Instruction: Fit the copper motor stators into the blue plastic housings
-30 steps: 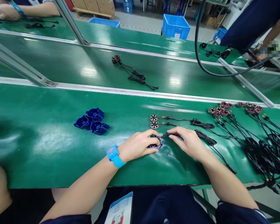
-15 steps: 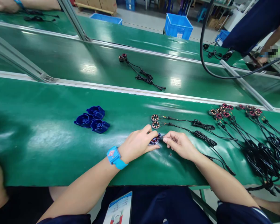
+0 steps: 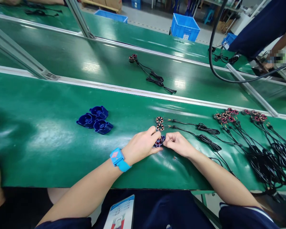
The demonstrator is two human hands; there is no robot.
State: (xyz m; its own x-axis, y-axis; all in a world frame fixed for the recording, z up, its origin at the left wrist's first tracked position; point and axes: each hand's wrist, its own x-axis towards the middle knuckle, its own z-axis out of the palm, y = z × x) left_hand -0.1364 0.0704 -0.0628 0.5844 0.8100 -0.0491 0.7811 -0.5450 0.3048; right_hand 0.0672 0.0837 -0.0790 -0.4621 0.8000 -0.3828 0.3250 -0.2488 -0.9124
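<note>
My left hand (image 3: 143, 143) is closed around a dark blue plastic housing (image 3: 162, 139) on the green table. Inside the housing sits a stator with red copper windings (image 3: 158, 142), partly covered by my fingers. My right hand (image 3: 178, 144) is pinched at the housing's right side, on the stator's black cable; its fingertips hide the gripped part. Just beyond my hands lie two stators, one (image 3: 159, 120) behind the other (image 3: 160, 127), their black cables (image 3: 208, 128) running right. Three blue housings (image 3: 102, 126) stand grouped to the left.
A pile of wound stators (image 3: 226, 116) with bundled black cables (image 3: 259, 162) covers the right side. Past a metal rail (image 3: 114, 89), two more stators (image 3: 132, 58) lie with cables. A black hose (image 3: 211, 47) hangs at upper right. Another person's arm (image 3: 282, 41) is beyond.
My right hand has moved slightly left and up against the housing, its fingers curling tighter. The dark cable end visible at its fingertips is now hidden. My left hand keeps its hold.
</note>
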